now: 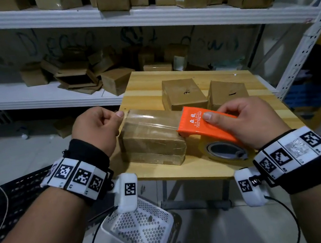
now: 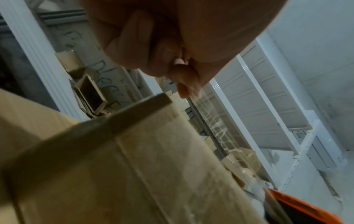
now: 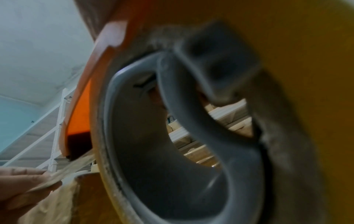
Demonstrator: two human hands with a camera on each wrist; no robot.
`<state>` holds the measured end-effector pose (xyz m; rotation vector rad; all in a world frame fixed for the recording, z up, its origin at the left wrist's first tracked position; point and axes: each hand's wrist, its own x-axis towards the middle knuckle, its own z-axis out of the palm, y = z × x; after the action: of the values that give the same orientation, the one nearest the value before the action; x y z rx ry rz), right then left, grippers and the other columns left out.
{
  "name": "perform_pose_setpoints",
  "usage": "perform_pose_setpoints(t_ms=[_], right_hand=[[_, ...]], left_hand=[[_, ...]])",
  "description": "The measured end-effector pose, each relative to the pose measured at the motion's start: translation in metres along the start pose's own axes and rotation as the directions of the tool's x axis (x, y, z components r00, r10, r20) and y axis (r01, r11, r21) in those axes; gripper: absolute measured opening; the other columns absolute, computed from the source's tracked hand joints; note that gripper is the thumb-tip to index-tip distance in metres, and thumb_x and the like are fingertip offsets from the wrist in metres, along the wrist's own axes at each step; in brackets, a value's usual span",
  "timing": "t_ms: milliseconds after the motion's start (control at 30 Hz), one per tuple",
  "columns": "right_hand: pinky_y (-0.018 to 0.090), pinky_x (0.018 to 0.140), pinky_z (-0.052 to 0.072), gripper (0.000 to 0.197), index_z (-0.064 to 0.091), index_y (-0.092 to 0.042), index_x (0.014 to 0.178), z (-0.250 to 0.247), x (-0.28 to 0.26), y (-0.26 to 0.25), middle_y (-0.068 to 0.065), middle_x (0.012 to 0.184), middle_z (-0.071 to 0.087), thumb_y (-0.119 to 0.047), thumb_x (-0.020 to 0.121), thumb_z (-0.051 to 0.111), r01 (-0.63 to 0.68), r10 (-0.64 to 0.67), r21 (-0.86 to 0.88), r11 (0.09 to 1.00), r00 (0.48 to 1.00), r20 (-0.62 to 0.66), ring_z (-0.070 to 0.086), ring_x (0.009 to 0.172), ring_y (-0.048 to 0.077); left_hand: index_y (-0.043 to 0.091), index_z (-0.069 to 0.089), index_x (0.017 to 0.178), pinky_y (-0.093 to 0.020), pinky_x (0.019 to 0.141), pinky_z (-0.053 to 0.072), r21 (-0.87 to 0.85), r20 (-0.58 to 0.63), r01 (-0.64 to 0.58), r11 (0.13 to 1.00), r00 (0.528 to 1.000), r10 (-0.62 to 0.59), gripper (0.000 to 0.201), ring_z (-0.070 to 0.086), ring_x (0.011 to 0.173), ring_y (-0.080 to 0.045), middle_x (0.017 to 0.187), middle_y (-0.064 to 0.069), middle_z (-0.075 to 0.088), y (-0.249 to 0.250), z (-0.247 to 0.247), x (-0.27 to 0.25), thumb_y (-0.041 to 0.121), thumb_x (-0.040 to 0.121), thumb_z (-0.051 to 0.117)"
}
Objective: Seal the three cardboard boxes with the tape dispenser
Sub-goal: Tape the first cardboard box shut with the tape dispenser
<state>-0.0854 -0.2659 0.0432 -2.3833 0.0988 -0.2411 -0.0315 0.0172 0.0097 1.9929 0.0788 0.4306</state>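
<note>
On the wooden table (image 1: pixel 142 84), at about 6 o'clock of its top, sits the box (image 1: pixel 152 141) that's being worked on: plain brown cardboard, low and long, with a shiny clear strip of tape (image 1: pixel 151 120) stretched over its top, so it looks kinda glossy there. The right hand (image 1: pixel 248 121) is wrapped around the orange tape dispenser (image 1: pixel 203 127), thumb pressed flat on the printed orange plate, and the dispenser's toothed front edge sits at the box's 3 o'clock end. The yellowish tape roll (image 1: pixel 222 151) with its gray core hangs under the hand, down by the table's near edge. The left hand (image 1: pixel 97 127) is at the box's 9 o'clock end, curled up with thumb and fingers pinching the free end of the tape; the left wrist view shows that pinch pretty clearly, with the wrinkly clear strip running off toward the orange bit. Two more boxes sit further back, one (image 1: pixel 182 94) around 12 o'clock and the other (image 1: pixel 228 93) near 2 o'clock, each with a small dark mark on top. Hard to say whether those two are taped. The right wrist view is basically all blurry roll and gray core, so the right fingers don't show there. Behind the table a white shelf (image 1: pixel 138 19) holds loads of brown cartons, and a white perforated basket (image 1: pixel 144 230) sits low at 6 o'clock.
</note>
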Motion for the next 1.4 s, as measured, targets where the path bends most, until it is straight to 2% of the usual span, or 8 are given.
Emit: perform_pose_setpoints(t_ms=[400,767,933,1033,1133,1233,1300,1400], right_hand=[[0.048,0.079,0.064,0.048,0.076,-0.026,0.079,0.009,0.01,0.006,-0.003,0.077,0.077,-0.073,0.078,0.068,-0.091,0.092,-0.019,0.996,0.995,0.05,0.075,0.071,0.017],[0.042,0.076,0.064,0.047,0.074,-0.025,0.082,0.014,0.007,0.004,-0.003,0.079,0.076,-0.071,0.084,0.065,-0.105,0.108,-0.035,0.994,0.991,0.078,0.075,0.071,0.015],[0.032,0.067,0.06,0.045,0.074,-0.025,0.082,0.013,0.006,0.004,-0.003,0.079,0.076,-0.068,0.084,0.065,-0.106,0.107,-0.016,0.994,0.991,0.077,0.074,0.069,0.013],[0.031,0.067,0.058,0.044,0.073,-0.024,0.083,0.013,0.006,0.003,-0.003,0.078,0.075,-0.068,0.086,0.064,-0.113,0.114,-0.017,0.994,0.99,0.087,0.074,0.069,0.014],[0.034,0.069,0.061,0.044,0.073,-0.024,0.083,0.015,0.005,0.002,-0.002,0.078,0.076,-0.068,0.086,0.064,-0.12,0.12,-0.009,0.993,0.989,0.09,0.074,0.069,0.014],[0.034,0.07,0.061,0.045,0.073,-0.024,0.082,0.016,0.005,0.002,-0.002,0.078,0.076,-0.068,0.086,0.063,-0.123,0.123,-0.009,0.992,0.988,0.093,0.075,0.069,0.014],[0.035,0.071,0.062,0.046,0.074,-0.024,0.081,0.015,0.006,0.002,-0.002,0.077,0.076,-0.069,0.086,0.063,-0.12,0.12,-0.011,0.993,0.988,0.094,0.075,0.068,0.014],[0.033,0.067,0.061,0.048,0.074,-0.023,0.08,0.015,0.006,0.002,-0.002,0.075,0.076,-0.07,0.085,0.064,-0.126,0.125,0.0,0.992,0.988,0.088,0.074,0.065,0.013]], left_hand=[[0.014,0.065,0.07,-0.028,0.062,0.043,0.055,0.011,0.1,0.993,0.995,-0.101,0.031,0.065,0.075,-0.021,0.074,-0.005,0.069,-0.008,0.005,0.002,0.034,0.092,0.072],[0.012,0.054,0.077,-0.036,0.064,0.045,0.216,0.067,0.159,0.963,0.982,-0.177,0.043,0.057,0.069,-0.026,0.071,-0.007,0.06,-0.014,0.0,0.006,0.05,0.089,0.068],[0.013,0.057,0.082,-0.041,0.073,0.052,0.15,0.017,0.258,0.954,0.964,-0.264,0.031,0.062,0.08,-0.028,0.082,-0.009,0.064,-0.03,-0.002,0.006,0.039,0.097,0.062],[0.017,0.062,0.101,-0.038,0.081,0.048,0.193,-0.133,-0.001,0.981,0.991,0.027,0.018,0.062,0.093,-0.024,0.097,-0.001,0.065,-0.022,-0.002,-0.002,0.033,0.101,0.053],[0.017,0.057,0.136,-0.038,0.107,0.041,0.352,0.141,-0.365,0.862,0.931,0.336,0.048,0.052,0.129,-0.021,0.136,-0.002,0.06,0.002,0.003,-0.017,0.043,0.097,0.047],[0.022,0.028,0.156,-0.048,0.126,0.007,0.553,0.548,-0.589,0.59,0.79,0.275,0.092,0.01,0.155,-0.019,0.165,0.003,0.025,0.012,0.018,-0.03,0.078,0.084,0.039],[0.024,0.005,0.161,-0.051,0.125,-0.006,0.626,0.625,-0.633,0.455,0.756,0.193,0.112,-0.011,0.156,-0.021,0.17,0.002,0.002,0.008,0.026,-0.033,0.09,0.076,0.035],[0.046,-0.015,0.155,-0.053,0.125,-0.002,0.615,0.656,-0.662,0.428,0.731,0.188,0.109,-0.02,0.154,-0.023,0.17,0.002,-0.012,0.002,0.029,-0.035,0.094,0.072,0.037]])
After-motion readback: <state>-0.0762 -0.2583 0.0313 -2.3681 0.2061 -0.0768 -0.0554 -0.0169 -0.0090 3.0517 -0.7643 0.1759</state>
